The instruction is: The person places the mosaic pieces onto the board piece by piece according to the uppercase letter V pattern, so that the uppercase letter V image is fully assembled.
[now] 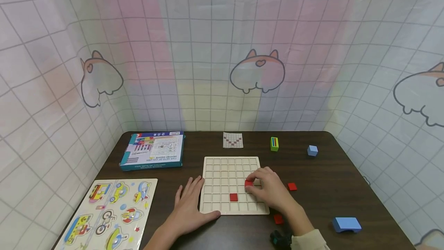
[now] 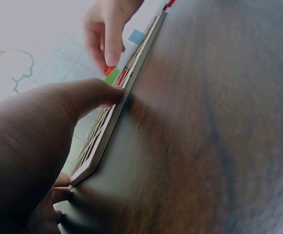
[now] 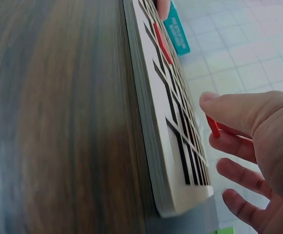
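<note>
A pale wooden grid board (image 1: 218, 177) lies flat, with one red square tile (image 1: 234, 197) set in a cell toward its near side. Between thumb and fingertips, my right hand (image 1: 272, 189) pinches another red tile (image 3: 213, 126), held over the right half of the board. My left hand (image 1: 190, 205) lies spread at the board's near left corner, fingers fairly straight along the left side. In the left wrist view its thumb (image 2: 100, 91) touches the board's near edge. Two more loose red tiles, one beyond the right hand (image 1: 292, 186) and one under the wrist (image 1: 278, 219), lie on the table.
At the back stand a patterned grid card (image 1: 232, 140), a green striped block (image 1: 274, 144) and a small blue cube (image 1: 312, 150). A blue arch block (image 1: 346, 224) sits front right. On the left are a boxed set (image 1: 152, 151) and a vehicle picture board (image 1: 114, 211). A black object (image 1: 280, 239) lies near the right sleeve.
</note>
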A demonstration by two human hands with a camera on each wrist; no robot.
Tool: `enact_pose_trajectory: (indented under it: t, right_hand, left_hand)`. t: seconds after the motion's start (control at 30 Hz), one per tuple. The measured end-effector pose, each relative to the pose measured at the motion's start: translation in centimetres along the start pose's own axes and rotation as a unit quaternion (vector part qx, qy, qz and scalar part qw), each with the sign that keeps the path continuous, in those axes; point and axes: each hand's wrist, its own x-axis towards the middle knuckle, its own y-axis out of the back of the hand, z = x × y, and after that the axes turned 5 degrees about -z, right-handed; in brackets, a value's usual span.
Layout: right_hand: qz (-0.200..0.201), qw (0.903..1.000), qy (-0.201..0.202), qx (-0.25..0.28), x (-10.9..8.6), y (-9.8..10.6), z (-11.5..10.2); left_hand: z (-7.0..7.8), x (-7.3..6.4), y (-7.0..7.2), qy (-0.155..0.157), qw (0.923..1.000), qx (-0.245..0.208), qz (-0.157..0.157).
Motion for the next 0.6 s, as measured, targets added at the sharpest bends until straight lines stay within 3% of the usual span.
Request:
enact_pose_trajectory:
  t: [0.23, 0.6]
  right_hand:
    - [-0.003, 0.9994, 0.031, 0.015, 0.4, -0.4, -0.8]
    - [-0.015, 0.9989, 0.04, 0.02, 0.9, -1.6, -2.1]
  left_hand:
    - [0.1, 0.0, 0.1, -0.001, 1.0, 0.001, 0.002]
    - [0.3, -0.1, 0.1, -0.005, 1.0, -0.001, 0.001]
